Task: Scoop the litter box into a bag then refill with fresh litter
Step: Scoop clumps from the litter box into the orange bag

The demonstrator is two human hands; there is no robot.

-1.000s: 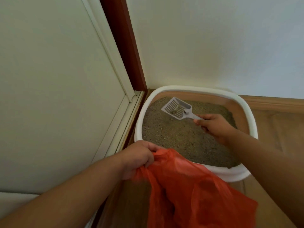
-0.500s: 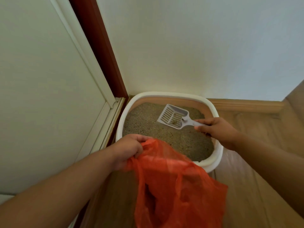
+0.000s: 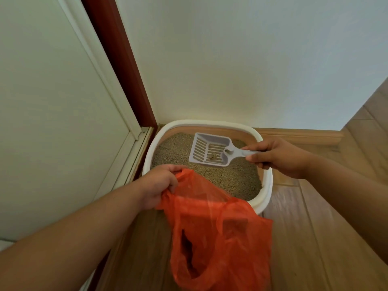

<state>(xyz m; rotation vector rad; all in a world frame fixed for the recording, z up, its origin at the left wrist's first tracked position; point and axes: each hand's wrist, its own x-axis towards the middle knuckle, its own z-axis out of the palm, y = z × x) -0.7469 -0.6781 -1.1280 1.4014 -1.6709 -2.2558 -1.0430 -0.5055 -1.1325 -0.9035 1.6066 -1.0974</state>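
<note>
Above the white-rimmed litter box [image 3: 266,181] in the corner, your right hand [image 3: 279,157] pinches the handle of the pale slotted plastic scoop [image 3: 209,152], carrying a small clump; your left hand [image 3: 156,185] grips the thin, floppy orange plastic bag [image 3: 218,238] by its rim, likely light and prone to collapsing.

A litter box [image 3: 266,181] wedged into a corner, hemmed by the white wall [image 3: 231,59] behind and the door frame [image 3: 117,66] at left, stays reachable from above and from the wooden floor [image 3: 315,227] at right, while an orange bag [image 3: 218,234] blocks its near edge.
</note>
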